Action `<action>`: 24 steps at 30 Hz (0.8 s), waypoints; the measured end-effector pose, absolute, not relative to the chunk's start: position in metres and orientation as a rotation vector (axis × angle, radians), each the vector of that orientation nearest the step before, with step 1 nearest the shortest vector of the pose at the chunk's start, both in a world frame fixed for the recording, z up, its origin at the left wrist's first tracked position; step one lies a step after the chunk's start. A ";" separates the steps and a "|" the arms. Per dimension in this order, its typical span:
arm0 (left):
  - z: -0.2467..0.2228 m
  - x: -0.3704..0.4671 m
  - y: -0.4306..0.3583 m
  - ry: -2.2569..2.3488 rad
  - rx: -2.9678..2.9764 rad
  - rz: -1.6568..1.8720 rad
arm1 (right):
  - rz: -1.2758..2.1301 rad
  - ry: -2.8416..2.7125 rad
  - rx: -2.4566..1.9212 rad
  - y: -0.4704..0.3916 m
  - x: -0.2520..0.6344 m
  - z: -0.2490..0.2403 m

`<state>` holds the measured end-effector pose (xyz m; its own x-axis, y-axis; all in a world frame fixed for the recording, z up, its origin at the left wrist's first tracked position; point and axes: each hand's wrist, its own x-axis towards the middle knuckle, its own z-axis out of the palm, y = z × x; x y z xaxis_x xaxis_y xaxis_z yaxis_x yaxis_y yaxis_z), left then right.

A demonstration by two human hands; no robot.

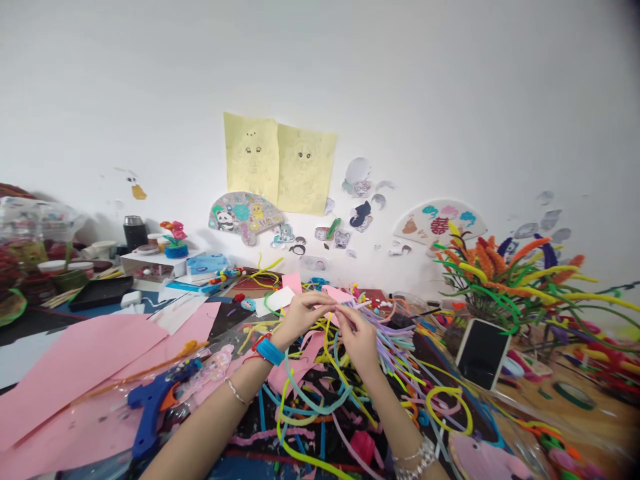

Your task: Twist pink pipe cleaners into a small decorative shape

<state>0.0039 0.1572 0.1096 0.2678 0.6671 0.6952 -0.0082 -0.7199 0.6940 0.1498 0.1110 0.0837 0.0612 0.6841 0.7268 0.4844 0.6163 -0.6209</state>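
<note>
My left hand and my right hand meet fingertip to fingertip above a tangle of pipe cleaners. Both are closed in a pinch; what lies between the fingers is too small or hidden to make out. Right behind the fingertips shows a pink paper piece, and I cannot tell if they touch it. Yellow pipe cleaners and a pale blue pipe cleaner loop below the hands. A bundle of lilac pipe cleaners fans out beside my right hand.
At left lie large pink sheets and a blue glue gun. To the right, a phone leans before a vase of colourful pipe-cleaner stems. Green tape lies nearby. A white wall with paper fans rises behind.
</note>
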 end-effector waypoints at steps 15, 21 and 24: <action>0.114 0.011 0.149 0.632 1.816 1.463 | 0.001 -1.555 -1.043 0.109 0.149 0.083; 0.112 0.009 0.160 0.603 1.679 1.203 | -0.206 -1.683 -1.028 0.111 0.155 0.084; 0.111 0.007 0.163 0.588 1.590 1.130 | -0.255 -1.719 -1.047 0.112 0.155 0.081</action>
<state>0.0072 0.1630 0.1112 0.4331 0.8220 0.3697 -0.1686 -0.3290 0.9291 0.1552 0.1120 0.0814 -0.0578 0.5177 0.8536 0.7430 0.5933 -0.3096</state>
